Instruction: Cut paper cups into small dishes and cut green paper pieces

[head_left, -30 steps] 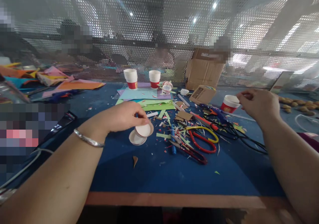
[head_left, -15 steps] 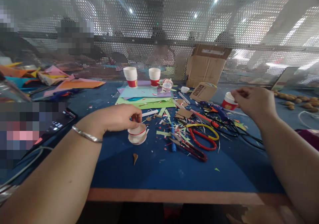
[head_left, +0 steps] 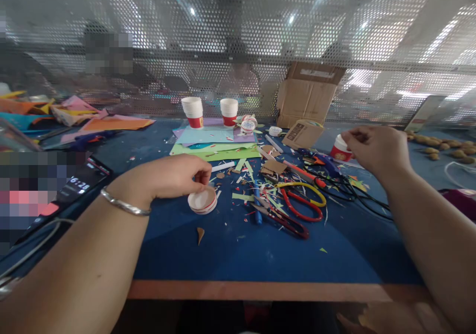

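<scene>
My left hand (head_left: 182,176), a silver bangle on its wrist, has its fingers curled at the far rim of a shallow white cut-off paper cup base (head_left: 203,199) with a red edge. The base seems to consist of two pieces, one sitting in the other. On the right, my right hand (head_left: 379,148) pinches the upper rim of a red and white paper cup (head_left: 340,148). Its fingertips partly cover the cup's top. Between my hands lie scissors (head_left: 293,210) with red and yellow handles and dark red-handled snips (head_left: 284,222), among paper scraps.
Two stacks of paper cups (head_left: 192,112) stand at the back near coloured paper sheets (head_left: 208,136). Behind the scraps are a cardboard box (head_left: 307,98) and a glue gun (head_left: 325,164) with a black cable. A phone (head_left: 80,183) lies at left, peanuts (head_left: 442,143) at right.
The upper piece of the cup base, raised by my left hand before, now sits lower in the other piece. My right hand stays at the paper cup. The view has shifted slightly.
</scene>
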{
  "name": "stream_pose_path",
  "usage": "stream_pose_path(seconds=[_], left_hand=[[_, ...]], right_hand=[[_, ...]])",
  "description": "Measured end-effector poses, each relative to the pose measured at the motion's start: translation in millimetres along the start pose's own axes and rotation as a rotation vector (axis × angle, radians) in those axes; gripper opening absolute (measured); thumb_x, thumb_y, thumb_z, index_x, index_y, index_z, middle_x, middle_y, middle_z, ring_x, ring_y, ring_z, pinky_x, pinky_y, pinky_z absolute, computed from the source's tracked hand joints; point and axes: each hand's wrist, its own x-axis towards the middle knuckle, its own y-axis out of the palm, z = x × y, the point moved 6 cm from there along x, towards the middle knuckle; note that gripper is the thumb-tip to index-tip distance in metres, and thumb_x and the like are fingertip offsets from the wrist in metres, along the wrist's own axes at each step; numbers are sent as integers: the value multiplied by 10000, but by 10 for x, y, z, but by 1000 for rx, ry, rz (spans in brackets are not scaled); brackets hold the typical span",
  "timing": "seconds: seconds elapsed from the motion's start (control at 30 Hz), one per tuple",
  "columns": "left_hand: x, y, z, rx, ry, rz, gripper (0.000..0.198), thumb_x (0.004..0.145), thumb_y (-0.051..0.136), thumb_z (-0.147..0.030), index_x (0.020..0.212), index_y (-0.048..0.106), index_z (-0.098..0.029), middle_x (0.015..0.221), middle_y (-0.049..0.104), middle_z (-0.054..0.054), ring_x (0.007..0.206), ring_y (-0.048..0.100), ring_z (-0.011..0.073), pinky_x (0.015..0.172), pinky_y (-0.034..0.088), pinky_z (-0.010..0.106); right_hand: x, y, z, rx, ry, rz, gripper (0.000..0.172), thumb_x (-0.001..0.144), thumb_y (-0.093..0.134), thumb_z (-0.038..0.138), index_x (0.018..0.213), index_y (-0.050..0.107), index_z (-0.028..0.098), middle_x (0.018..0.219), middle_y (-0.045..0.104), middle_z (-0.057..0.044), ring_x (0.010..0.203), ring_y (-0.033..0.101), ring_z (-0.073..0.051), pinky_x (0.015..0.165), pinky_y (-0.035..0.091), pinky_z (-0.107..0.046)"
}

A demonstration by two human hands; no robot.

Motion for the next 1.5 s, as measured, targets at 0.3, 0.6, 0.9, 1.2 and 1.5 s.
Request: stream_pose_path(seconds=[0.3, 0.6, 0.9, 1.2, 1.5], left_hand=[[36, 88, 55, 33, -33, 28, 122, 793, 542, -279, 781, 648, -220, 750, 698, 36, 692, 605, 217, 585, 331, 300], [28, -206, -150, -109, -52, -402, 113, 831, 567, -285, 816, 643, -204, 717, 676, 3, 618, 575, 159, 580, 353, 276], [35, -49, -765, -161, 196, -683, 172, 808, 576, -139, 685, 469, -195, 685, 569, -12, 614, 490, 124, 570, 325, 272], [42, -39, -799, -307, 288, -797, 98, 826, 602, -119, 761, 561, -180, 753, 598, 6, 671, 526, 132, 615, 411, 278], [181, 144, -628, -1202, 327, -208, 355, 788, 799, -347, 1080, 718, -161, 1077, 757, 87, 976, 693, 193, 881, 540, 322]], right_hand=[[-46, -60, 94, 29, -9, -7, 288, 840, 607, 376, 882, 778, 148, 724, 740, -104, 745, 675, -247, 664, 399, -334], [-310, -46, 517, 405, -115, 129, 346, 911, 565, 460, 883, 739, 162, 626, 687, -48, 555, 647, -181, 566, 457, -286], [-1009, 118, 1466, 969, -347, 748, 384, 915, 599, 563, 936, 705, 195, 803, 723, -34, 646, 669, -169, 580, 486, -261], [-1063, 101, 1495, 1110, -263, 844, 308, 885, 675, 477, 890, 704, 170, 768, 683, -12, 613, 618, -123, 563, 458, -228], [-1053, 5, 1449, 1203, -220, 870, 258, 879, 695, 448, 978, 726, 212, 722, 694, 7, 608, 645, -122, 553, 500, -214]])
